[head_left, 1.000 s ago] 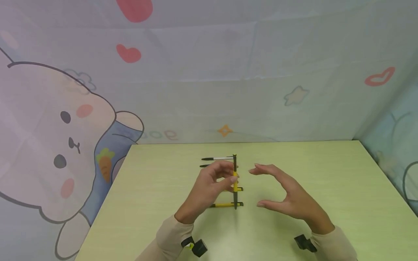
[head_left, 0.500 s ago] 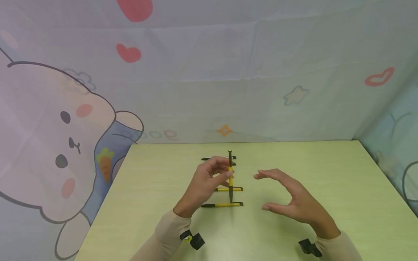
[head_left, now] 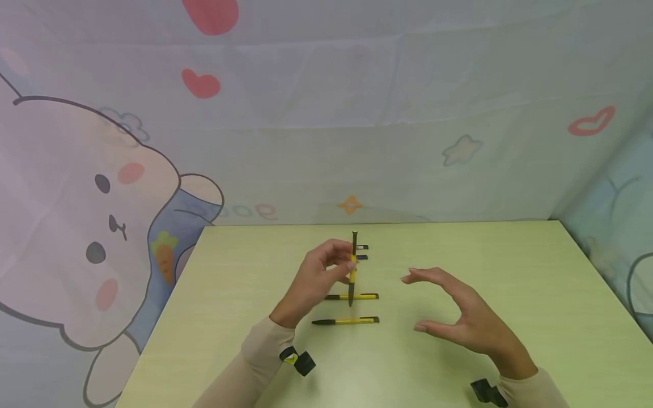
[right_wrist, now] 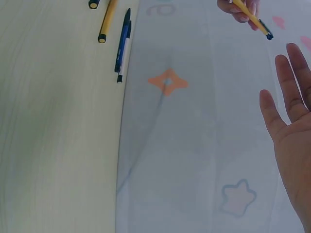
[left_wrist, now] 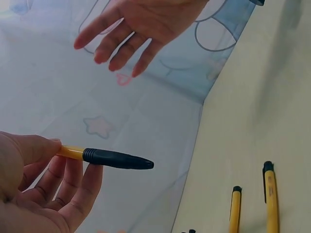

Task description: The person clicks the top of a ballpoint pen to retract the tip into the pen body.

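Observation:
My left hand (head_left: 316, 280) pinches a yellow and black pen (left_wrist: 119, 159) between thumb and fingers, raised over the table. The pen's black tip points toward me and its clip end points away. To the right, my right hand (head_left: 471, 317) hovers with fingers spread from the thumb, holding nothing. Beneath the left hand lie two more yellow pens, the nearer pen (head_left: 357, 321) in full view and the farther yellow pen (head_left: 366, 296) partly covered. Behind them a blue pen (right_wrist: 123, 46) and a white pen (right_wrist: 124, 60) lie side by side, mostly hidden by the hand in the head view.
The pale green table (head_left: 510, 266) extends to both sides of the hands. A printed cloth backdrop (head_left: 326, 130) with hearts and a cartoon animal hangs along its far edge. Each wrist carries a small black camera, such as the left wrist camera (head_left: 304, 363).
My left hand has moved left and slightly away with the pen, uncovering the nearer yellow pens. My right hand has drifted right and a little toward me, still spread.

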Tool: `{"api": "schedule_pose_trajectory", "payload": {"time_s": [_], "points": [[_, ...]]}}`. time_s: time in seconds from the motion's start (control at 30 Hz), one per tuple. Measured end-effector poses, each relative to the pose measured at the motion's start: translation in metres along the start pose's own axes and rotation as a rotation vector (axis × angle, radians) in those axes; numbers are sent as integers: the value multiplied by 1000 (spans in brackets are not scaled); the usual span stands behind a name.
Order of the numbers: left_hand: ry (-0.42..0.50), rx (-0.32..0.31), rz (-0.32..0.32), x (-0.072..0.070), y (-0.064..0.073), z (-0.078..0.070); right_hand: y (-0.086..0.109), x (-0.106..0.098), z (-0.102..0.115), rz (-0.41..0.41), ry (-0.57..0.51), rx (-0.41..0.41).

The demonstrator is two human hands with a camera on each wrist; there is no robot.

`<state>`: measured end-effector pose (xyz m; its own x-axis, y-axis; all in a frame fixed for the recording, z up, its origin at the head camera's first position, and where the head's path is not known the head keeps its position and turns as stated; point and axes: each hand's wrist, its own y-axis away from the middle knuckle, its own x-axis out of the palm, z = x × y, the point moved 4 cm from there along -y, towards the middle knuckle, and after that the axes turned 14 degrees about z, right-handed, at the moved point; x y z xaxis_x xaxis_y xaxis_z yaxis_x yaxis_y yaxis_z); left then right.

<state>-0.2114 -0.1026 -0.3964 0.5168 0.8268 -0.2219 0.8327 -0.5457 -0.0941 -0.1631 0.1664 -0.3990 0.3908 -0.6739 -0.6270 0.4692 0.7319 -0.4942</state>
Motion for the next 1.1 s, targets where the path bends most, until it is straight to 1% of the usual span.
{"api": "schedule_pose_trajectory", "payload": {"time_s": [0.23, 0.43, 0.57, 0.67, 0.83, 1.1], "points": [[-10, -15, 10, -9, -8, 11, 4, -2, 2, -13, 5, 14], [-29, -31, 10, -18, -14, 21, 0, -7, 19, -39, -2, -39], [-29, -47, 2, -23, -17, 27, -1, -10, 26, -43, -5, -47], [-26, -61, -8, -26, -19, 31, 1, -10, 26, -44, -7, -44], [-57, -81, -22, -31, -22, 38, 5, -10, 24, -46, -2, -39], [-110, -85, -15, -36, -27, 45, 12, -11, 23, -54, 19, 3]]}}
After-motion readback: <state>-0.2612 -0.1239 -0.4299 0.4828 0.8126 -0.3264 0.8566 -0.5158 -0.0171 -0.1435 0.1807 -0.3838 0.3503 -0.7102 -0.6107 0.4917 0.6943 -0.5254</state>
